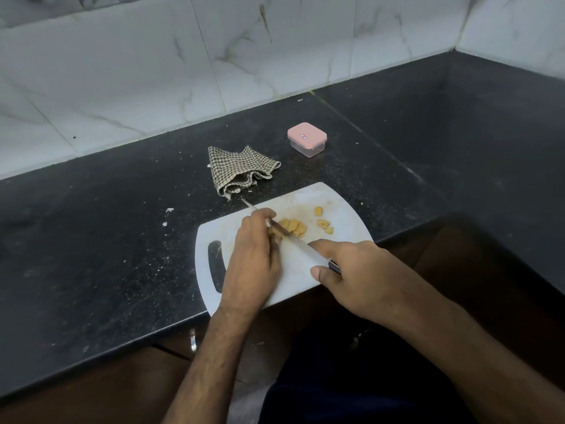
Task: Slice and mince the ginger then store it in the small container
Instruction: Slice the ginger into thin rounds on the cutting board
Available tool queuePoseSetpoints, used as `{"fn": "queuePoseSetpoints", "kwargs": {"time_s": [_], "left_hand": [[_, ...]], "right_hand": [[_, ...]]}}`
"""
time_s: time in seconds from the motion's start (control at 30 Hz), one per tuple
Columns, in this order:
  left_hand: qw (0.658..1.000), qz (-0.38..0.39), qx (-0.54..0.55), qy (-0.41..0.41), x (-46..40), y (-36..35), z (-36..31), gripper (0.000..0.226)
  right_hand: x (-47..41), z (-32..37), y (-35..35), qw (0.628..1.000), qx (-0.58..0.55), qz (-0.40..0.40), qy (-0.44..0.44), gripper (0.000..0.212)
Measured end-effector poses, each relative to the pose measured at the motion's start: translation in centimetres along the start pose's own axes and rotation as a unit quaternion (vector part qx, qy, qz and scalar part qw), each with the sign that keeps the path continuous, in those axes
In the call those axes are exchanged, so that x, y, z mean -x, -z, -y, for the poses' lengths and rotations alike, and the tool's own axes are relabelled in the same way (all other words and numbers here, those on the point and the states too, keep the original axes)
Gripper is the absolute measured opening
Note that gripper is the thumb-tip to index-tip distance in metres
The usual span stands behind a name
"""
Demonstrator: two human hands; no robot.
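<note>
Left hand (255, 255) hides the ginger (275, 235) it holds.

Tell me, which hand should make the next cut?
Probably the right hand: its grip already holds the knife, blade across the ginger. The left hand steadies the uncut piece.

The left hand (253, 249) lies knuckles up, its fingers curled down over the piece they pin. The right hand (351, 270) wraps a handle, forefinger stretched straight ahead of the grip and thumb on the near side. Both bare forearms converge forward.
</note>
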State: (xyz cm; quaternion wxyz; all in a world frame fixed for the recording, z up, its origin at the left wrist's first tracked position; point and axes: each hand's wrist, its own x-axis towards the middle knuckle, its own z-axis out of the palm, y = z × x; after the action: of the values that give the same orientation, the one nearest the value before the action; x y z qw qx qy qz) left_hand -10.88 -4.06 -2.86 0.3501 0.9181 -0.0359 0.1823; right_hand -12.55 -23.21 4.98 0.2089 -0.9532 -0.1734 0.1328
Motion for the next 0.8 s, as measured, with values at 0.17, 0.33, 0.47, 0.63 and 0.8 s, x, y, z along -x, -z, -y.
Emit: {"fn": "queuePoseSetpoints", "kwargs": {"time_s": [0.17, 0.33, 0.47, 0.63, 0.8], "left_hand": [[0.999, -0.015, 0.009, 0.038, 0.1, 0.0, -0.1, 0.054], [0.998, -0.019, 0.023, 0.052, 0.1, -0.1, 0.2, 0.042], [0.998, -0.028, 0.023, 0.050, -0.1, -0.1, 0.4, 0.023], [0.999, -0.034, 0.013, 0.040, -0.1, -0.1, 0.3, 0.017], [0.998, -0.037, 0.011, 0.051, -0.1, 0.1, 0.4, 0.021]], "right_hand": [[-0.2, 0.1, 0.2, 1.000, -0.001, -0.007, -0.006, 0.045], [-0.4, 0.1, -0.4, 1.000, 0.010, -0.007, -0.015, 0.036], [-0.3, 0.2, -0.6, 1.000, 0.019, -0.003, -0.011, 0.027], [0.5, 0.4, 0.0, 0.999, 0.033, -0.016, -0.007, 0.025], [0.5, 0.4, 0.2, 0.999, 0.043, -0.023, -0.017, 0.027]]}}
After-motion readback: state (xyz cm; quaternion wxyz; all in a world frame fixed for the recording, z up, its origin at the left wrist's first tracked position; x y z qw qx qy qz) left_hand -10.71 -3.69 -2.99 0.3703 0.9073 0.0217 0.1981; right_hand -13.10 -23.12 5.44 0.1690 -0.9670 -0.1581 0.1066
